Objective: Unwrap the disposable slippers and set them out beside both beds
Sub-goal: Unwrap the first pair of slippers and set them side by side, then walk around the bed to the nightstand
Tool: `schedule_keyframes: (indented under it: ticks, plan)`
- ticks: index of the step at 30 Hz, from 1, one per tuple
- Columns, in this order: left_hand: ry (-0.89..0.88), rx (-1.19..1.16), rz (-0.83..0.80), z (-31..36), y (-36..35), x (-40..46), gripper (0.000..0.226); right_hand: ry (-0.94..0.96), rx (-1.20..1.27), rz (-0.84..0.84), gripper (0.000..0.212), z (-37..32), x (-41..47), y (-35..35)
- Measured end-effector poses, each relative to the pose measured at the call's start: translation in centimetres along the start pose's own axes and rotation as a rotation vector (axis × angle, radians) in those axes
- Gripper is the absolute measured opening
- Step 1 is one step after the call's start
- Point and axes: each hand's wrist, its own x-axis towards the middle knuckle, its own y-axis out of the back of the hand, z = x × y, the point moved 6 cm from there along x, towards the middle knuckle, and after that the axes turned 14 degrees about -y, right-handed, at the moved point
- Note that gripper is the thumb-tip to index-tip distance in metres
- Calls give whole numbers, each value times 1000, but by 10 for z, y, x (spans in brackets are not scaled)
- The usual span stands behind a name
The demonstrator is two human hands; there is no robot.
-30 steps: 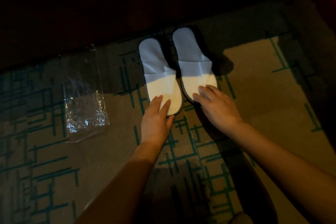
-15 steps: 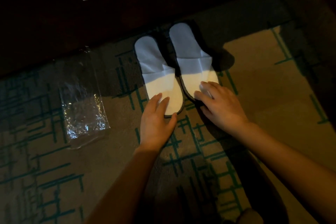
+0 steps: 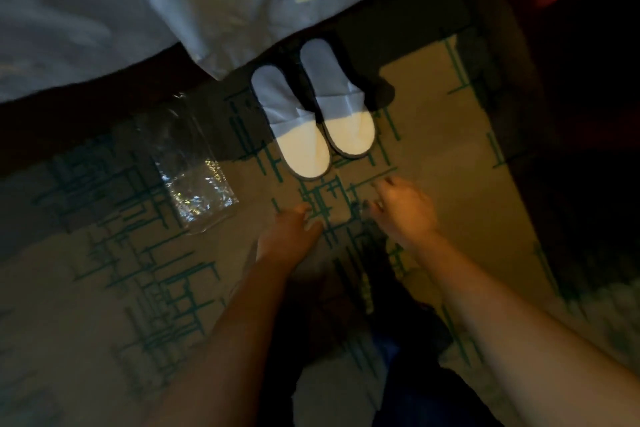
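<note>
Two white disposable slippers lie side by side on the carpet, toes toward the bed: the left slipper (image 3: pixel 291 128) and the right slipper (image 3: pixel 337 104). Their heels are lit, their toes are in shadow. My left hand (image 3: pixel 289 234) hovers over the carpet a little below the left slipper's heel, fingers loosely apart, holding nothing. Near the right slipper's heel, but clear of it, my right hand (image 3: pixel 403 210) is also empty with its fingers spread. The empty clear plastic wrapper (image 3: pixel 194 173) lies on the carpet to the left of the slippers.
White bedding (image 3: pixel 138 10) hangs over the dark bed edge at the top. The carpet (image 3: pixel 433 149) is beige with green line patterns. Dark furniture (image 3: pixel 571 97) stands at the right. My dark trousers (image 3: pixel 398 374) show at the bottom.
Both hands have lifted off the slipper heels and drawn back toward me. The view has pulled back and up, so more of the bedding shows.
</note>
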Motion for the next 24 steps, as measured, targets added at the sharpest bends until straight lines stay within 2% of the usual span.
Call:
schedule_keyframes:
  ticks: [6, 12, 16, 21, 24]
  plan:
    - [126, 24, -61, 57, 75, -144, 37, -88, -118, -251, 33, -6, -127, 89]
    - [136, 62, -59, 123, 167, -285, 33, -91, -76, -339, 34, -31, -262, 191]
    - [97, 72, -34, 156, 223, -372, 30, -89, -55, -343, 33, -46, -334, 254]
    - [60, -6, 155, 170, 275, -453, 32, -88, -76, -271, 34, -66, -385, 300]
    - [77, -95, 230, 155, 284, -497, 32, -93, -26, -236, 36, -72, -400, 308]
